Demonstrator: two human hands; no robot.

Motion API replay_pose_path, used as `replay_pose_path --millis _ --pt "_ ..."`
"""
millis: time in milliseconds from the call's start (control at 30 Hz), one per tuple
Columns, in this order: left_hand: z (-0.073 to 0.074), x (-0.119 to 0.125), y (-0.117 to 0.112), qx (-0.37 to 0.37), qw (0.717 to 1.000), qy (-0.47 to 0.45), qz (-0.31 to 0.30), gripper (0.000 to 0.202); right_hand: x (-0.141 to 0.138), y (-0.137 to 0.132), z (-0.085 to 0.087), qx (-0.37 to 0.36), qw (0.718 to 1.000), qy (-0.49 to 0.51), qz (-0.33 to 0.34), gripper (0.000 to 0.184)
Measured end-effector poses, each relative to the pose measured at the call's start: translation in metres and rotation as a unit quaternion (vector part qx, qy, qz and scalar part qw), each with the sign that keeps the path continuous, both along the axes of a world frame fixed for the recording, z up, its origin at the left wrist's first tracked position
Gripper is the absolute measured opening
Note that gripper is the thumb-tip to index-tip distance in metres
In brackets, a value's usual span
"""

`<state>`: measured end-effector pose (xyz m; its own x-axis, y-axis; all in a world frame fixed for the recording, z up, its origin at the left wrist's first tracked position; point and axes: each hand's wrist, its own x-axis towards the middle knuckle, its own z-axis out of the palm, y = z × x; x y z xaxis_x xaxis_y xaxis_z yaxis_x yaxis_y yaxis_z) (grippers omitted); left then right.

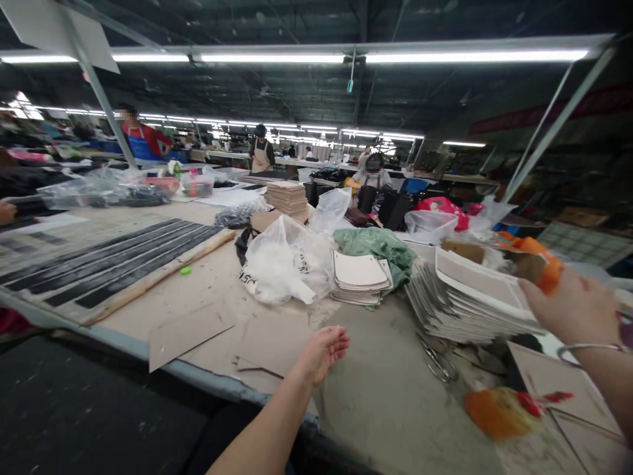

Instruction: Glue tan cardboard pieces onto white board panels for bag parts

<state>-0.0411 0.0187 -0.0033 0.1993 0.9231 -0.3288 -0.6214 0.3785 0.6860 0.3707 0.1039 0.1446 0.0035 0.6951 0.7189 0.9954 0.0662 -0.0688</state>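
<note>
Here, right at the near edge, the left hand (324, 353) is seen held out above the grey surface (395, 402), fingers loosely curled, the grip half-closed and bare. To its left, flat panels (190, 330) are laid out, one of them pushed out over the table's edge. Across to the right, an orange item with a red tip (499, 412) is spotted (rather blurred, so its kind cannot be told), and just beyond it a pair of scissors (438, 359) is laid on the table.

Now to the right hand (578, 307): it is held at the right end of the large stack of pale sheets (475, 290), a bracelet (588, 348) worn at the wrist. Its fingertips are blurred and partly hidden, so whether the top sheet is gripped cannot be told. The stack itself is fanned and slanted, placed just past the scissors.

Farther in, a smaller stack (359, 277) is set between a clear plastic bag (289, 257) and a crumpled green bag (378, 244). Over on the left, dark strips (123, 260) are spread in rows, with a bright green bit (185, 270) dropped near them. Behind the bags, a brown stack (287, 198) is piled up. In the distance, an apron is worn by a standing person (261, 152), and the whole hall is lit by long tube lights (271, 59).
</note>
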Motion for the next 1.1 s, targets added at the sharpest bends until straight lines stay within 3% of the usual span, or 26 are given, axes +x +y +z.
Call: replay_pose_path --millis 67,233,333,533,700,833,933,1033,1100 --pt "0.002 -0.003 0.001 0.006 1.000 -0.007 0.013 0.027 -0.031 0.003 -0.007 0.002 0.999 -0.030 -0.026 0.069" --pt "0.005 -0.008 0.003 0.000 0.998 -0.040 0.041 0.028 -0.142 0.016 -0.056 -0.128 0.972 -0.122 0.157 0.058" --pt "0.008 -0.011 0.002 0.006 0.997 -0.056 0.049 0.029 -0.186 0.042 -0.091 -0.161 0.952 -0.163 0.204 0.060" --pt "0.017 -0.014 0.001 0.018 0.996 -0.072 0.052 0.034 -0.204 0.117 -0.147 -0.178 0.942 -0.197 0.205 0.066" --pt "0.013 -0.012 0.009 0.013 0.995 -0.088 0.053 0.037 -0.189 0.160 -0.173 -0.205 0.935 -0.218 0.192 0.062" --pt "0.009 -0.009 0.012 0.016 0.995 -0.090 0.048 0.039 -0.178 0.180 -0.176 -0.217 0.915 -0.222 0.257 0.062" --pt "0.011 -0.009 0.012 0.021 0.996 -0.071 0.052 0.043 -0.178 0.184 -0.161 -0.239 0.895 -0.205 0.315 0.043" --pt "0.015 -0.012 0.010 0.031 0.997 -0.051 0.058 0.045 -0.183 0.157 -0.128 -0.195 0.909 -0.200 0.308 0.041" --pt "0.018 -0.014 0.009 0.041 0.995 -0.042 0.082 0.044 -0.187 0.119 -0.104 -0.130 0.944 -0.192 0.233 0.044"
